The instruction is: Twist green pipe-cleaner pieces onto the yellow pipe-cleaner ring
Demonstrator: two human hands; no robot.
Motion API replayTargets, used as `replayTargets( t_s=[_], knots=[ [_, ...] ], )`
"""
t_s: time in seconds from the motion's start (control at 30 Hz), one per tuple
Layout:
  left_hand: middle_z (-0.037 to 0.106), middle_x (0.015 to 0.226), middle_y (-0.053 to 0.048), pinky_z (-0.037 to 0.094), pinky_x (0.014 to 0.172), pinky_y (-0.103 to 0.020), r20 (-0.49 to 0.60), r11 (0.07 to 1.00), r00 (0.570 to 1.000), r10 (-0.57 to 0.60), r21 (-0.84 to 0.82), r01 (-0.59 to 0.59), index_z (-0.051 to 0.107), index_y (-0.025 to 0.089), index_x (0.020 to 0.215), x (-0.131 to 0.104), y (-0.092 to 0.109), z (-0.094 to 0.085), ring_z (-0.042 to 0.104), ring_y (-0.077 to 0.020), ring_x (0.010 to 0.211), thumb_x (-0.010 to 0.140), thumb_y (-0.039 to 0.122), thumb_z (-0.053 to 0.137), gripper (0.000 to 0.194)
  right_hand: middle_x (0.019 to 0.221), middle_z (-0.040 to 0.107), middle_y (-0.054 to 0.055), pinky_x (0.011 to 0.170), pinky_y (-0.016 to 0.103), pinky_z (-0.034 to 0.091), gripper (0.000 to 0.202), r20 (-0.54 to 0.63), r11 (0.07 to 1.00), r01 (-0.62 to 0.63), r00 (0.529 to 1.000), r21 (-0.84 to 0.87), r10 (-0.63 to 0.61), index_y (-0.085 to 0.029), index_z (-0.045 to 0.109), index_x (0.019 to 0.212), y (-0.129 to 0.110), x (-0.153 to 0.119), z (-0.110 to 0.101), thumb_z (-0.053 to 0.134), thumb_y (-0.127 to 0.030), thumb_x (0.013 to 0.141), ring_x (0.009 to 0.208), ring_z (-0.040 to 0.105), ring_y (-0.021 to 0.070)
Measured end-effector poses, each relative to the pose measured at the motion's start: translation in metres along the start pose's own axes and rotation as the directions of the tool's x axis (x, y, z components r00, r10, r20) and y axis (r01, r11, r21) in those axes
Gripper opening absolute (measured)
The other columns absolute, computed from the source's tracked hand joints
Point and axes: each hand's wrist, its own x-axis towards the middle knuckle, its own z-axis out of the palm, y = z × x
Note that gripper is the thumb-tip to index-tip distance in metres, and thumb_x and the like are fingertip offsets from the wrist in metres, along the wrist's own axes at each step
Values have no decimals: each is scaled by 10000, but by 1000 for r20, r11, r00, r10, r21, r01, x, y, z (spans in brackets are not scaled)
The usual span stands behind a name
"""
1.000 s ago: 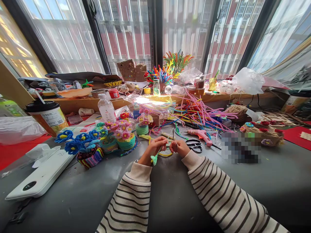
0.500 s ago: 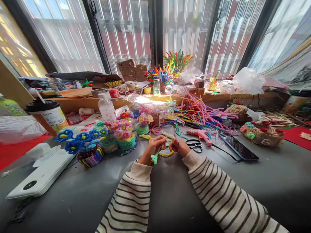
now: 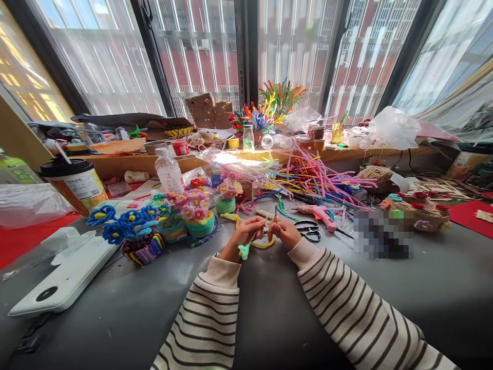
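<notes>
Head view shows two bare hands close together but apart near the centre of the frame, above a dark grey tabletop (image 3: 269,318). The left hand (image 3: 247,234) has its fingers clamped on the pale stem of a green fuzzy flower (image 3: 244,251), whose head hangs below the fingers, toward the wrist. The right hand (image 3: 285,234) has its fingertips pinched on a thin upright tool (image 3: 276,215); its exact kind is too small to tell. A yellow pipe cleaner (image 3: 265,246) curves on the tabletop just below the fingers. Right of the hands lie black-handled scissors (image 3: 311,235) and, above them, a pink glue gun (image 3: 320,214). A pixelated patch hides what lies farther right, beside a flower-trimmed basket (image 3: 412,222).

Left of the hands stand pink fuzzy flowers (image 3: 195,206) in a teal-wrapped pot (image 3: 200,227) and blue fuzzy flowers (image 3: 133,218) in a striped pot (image 3: 143,250). A white device (image 3: 65,280) lies at lower left, below a black-lidded cup (image 3: 81,186). Loose pipe cleaners (image 3: 327,177), mostly pink, spread right of centre beneath the window ledge.
</notes>
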Motion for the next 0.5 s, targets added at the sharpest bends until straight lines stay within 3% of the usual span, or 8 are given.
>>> replayTargets(
  t_s=[0.2,0.5],
  knots=[
    [407,356,46,250,435,-212,-7,1000,1000,-6,21,6,522,139,570,2,-2,-3,373,-59,378,589,290,584,164,525,448,13,607,227,341,675,-1,999,-44,999,-4,44,-131,544,395,-5,-1,-3,238,-666,670,536,446,85],
    [422,353,42,252,436,-210,-9,1000,1000,13,-9,-13,530,136,574,2,-2,-3,381,-61,382,584,277,592,154,468,458,22,492,221,322,692,68,996,-75,995,54,71,-134,540,456,3,-1,3,167,-674,676,476,416,88]
  ],
)
